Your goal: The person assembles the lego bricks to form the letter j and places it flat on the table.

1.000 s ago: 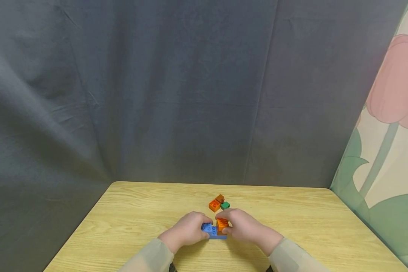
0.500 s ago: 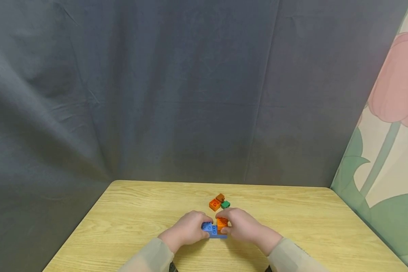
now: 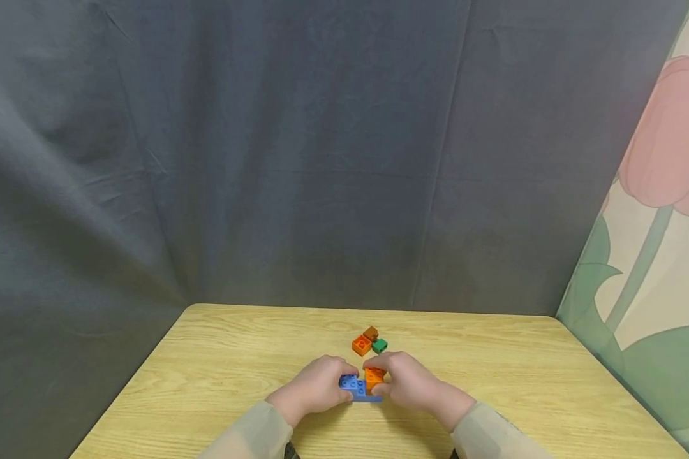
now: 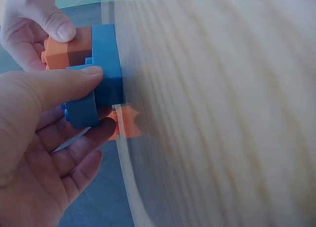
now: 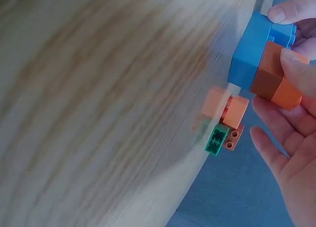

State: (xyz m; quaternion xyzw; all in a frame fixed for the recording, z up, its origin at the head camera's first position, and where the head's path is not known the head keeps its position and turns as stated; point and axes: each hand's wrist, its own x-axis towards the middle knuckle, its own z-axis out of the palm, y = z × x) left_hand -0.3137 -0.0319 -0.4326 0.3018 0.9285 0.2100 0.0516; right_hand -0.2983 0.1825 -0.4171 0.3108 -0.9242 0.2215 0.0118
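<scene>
Nothing has shifted: left hand (image 3: 316, 387) still pinches the blue brick (image 3: 356, 386), right hand (image 3: 411, 384) still pinches the orange brick (image 3: 374, 375) stacked on it.

Head view high, facing forward-down; wrist views close, flanking; all share blue brick (image 3: 357, 387).

**Both hands closed in at the middle**

My left hand (image 3: 316, 387) sits low in front of me, wrist turned inward, thumb laid flat along the top and the other fingers curled underneath in a pinching grip. My right hand (image 3: 409, 384) mirrors it from the other side, thumb pressed on top, fingers bent round below. The fingertips of the two hands nearly meet. Both forearms come in from the near edge at an angle, in pale sleeves (image 3: 252, 435) reaching to the wrists.
</scene>
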